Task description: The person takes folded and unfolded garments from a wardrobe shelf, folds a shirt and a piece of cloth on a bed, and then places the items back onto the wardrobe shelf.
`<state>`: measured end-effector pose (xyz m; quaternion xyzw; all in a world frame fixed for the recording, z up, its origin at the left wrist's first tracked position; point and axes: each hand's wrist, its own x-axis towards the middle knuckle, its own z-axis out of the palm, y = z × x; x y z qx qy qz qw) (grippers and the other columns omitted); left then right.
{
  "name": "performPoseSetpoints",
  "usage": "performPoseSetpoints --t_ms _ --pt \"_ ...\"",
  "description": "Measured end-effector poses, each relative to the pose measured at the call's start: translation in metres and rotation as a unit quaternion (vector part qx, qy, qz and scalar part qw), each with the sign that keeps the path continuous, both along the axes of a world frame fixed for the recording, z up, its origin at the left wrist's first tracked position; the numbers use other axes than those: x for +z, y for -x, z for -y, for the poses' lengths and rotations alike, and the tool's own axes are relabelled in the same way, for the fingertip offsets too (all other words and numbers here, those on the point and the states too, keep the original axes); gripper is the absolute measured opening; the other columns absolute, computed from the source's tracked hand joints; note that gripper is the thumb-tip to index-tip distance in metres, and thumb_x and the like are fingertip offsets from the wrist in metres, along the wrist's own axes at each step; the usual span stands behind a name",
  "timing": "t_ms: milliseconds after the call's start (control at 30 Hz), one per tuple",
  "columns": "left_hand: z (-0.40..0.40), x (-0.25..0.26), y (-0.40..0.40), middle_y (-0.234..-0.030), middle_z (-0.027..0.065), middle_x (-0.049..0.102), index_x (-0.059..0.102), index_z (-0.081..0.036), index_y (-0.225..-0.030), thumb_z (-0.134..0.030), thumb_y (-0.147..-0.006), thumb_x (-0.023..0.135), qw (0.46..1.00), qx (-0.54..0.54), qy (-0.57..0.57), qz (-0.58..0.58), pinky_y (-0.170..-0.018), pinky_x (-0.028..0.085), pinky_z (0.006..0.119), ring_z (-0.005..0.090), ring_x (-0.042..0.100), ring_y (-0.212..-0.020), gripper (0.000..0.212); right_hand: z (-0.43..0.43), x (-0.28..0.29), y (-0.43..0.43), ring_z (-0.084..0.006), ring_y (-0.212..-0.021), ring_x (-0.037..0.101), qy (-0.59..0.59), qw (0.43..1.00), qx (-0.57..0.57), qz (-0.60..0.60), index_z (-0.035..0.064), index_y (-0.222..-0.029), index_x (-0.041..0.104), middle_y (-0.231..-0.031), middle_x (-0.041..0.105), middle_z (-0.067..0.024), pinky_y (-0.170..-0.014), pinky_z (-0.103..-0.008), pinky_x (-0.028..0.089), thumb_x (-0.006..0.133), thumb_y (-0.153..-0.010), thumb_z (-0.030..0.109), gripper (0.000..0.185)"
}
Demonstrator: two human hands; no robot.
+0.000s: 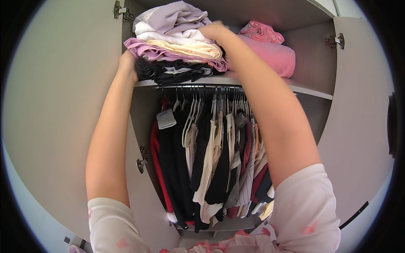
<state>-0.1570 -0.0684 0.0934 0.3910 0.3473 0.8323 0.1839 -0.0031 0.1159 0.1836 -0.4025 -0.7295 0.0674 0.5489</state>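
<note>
A stack of folded cloths lies at the left of the wardrobe's upper shelf. From the top it shows a greyish-purple cloth, a white cloth, a cream cloth, a mauve cloth and black fabric. My left hand is at the stack's left side, by the mauve and black layers; its fingers are mostly hidden. My right hand is slightly blurred at the right side of the white cloth, fingertips hidden. Whether either hand grips cannot be seen.
Right of the stack are a pink folded blanket and a rolled pink patterned cloth. Below, clothes on hangers hang from a metal rail. Wardrobe doors stand open at the left and right, with metal hinges at the cabinet sides.
</note>
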Motion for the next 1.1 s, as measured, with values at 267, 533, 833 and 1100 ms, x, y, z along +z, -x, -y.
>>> performPoseSetpoints --t_ms 267,533,833,1100 --pt "-0.002 -0.021 -0.03 -0.129 0.0251 0.038 0.049 -0.015 -0.124 -0.027 -0.073 0.06 0.739 0.529 -0.067 -0.412 -0.098 0.034 0.042 0.041 0.037 -0.118 0.053 0.039 0.037 0.012 -0.0251 -0.086 0.063 -0.258 0.85 0.449 0.095 0.0049 -0.125 0.048 -0.104 0.063 -0.0149 -0.076 -0.0274 0.048 0.066 -0.068 0.035 0.067" --pt "-0.01 -0.039 -0.017 -0.122 0.0226 0.039 0.049 -0.016 -0.118 -0.016 -0.077 0.052 0.752 0.527 0.013 -0.395 -0.089 0.041 0.044 0.0402 0.043 -0.111 0.041 0.081 0.03 0.007 -0.0324 -0.093 0.057 -0.618 0.778 0.107 0.04 0.0152 -0.123 0.049 -0.103 0.058 -0.0171 -0.081 -0.0365 0.046 0.064 -0.064 0.023 0.061" --pt "-0.015 -0.034 -0.013 -0.126 0.0245 0.038 0.046 -0.015 -0.117 -0.012 -0.079 0.047 0.762 0.528 0.052 -0.372 -0.086 0.043 0.046 0.0428 0.048 -0.105 0.039 0.079 0.062 0.02 -0.0331 -0.08 0.063 -0.407 0.912 0.052 -0.004 0.0068 -0.088 0.067 -0.088 0.065 -0.018 -0.072 -0.0384 0.05 0.061 -0.07 0.026 0.027" --pt "-0.007 -0.035 -0.011 -0.126 0.0224 0.039 0.047 -0.017 -0.118 -0.013 -0.08 0.047 0.755 0.541 0.061 -0.365 -0.086 0.043 0.046 0.0402 0.049 -0.106 0.039 0.129 0.069 -0.069 -0.0427 -0.084 0.057 -0.608 0.771 0.094 -0.164 -0.001 -0.092 0.061 -0.085 0.061 -0.0257 -0.071 -0.044 0.046 0.052 -0.074 0.007 0.021"
